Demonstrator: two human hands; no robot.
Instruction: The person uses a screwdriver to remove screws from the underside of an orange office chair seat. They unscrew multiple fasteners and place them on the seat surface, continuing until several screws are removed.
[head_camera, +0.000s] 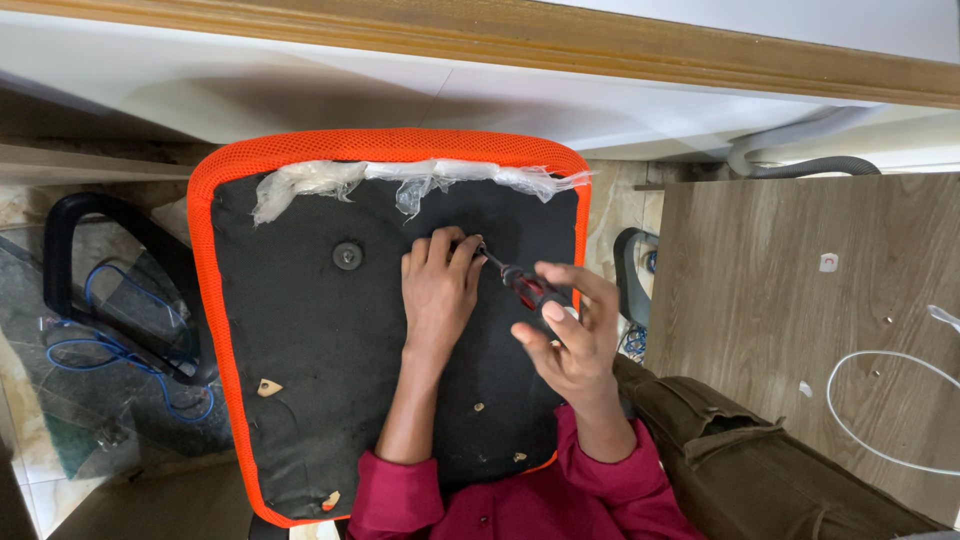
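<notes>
An upturned chair seat (300, 330) lies before me, its underside covered in black fabric with an orange mesh rim and torn clear plastic along the far edge. My left hand (438, 290) rests flat on the black fabric, fingers pinched near the tip of a screwdriver (520, 282) with a red and black handle. My right hand (570, 335) grips that handle, holding the tool slanted toward the seat's upper middle. A round black screw fitting (347, 255) sits left of my left hand.
A black armrest (90, 290) and blue cable (120, 340) lie at the left on a glass surface. A wooden panel (790, 320) with a white cable loop (880, 410) stands at the right. A white wall with wooden trim (560, 40) runs along the top.
</notes>
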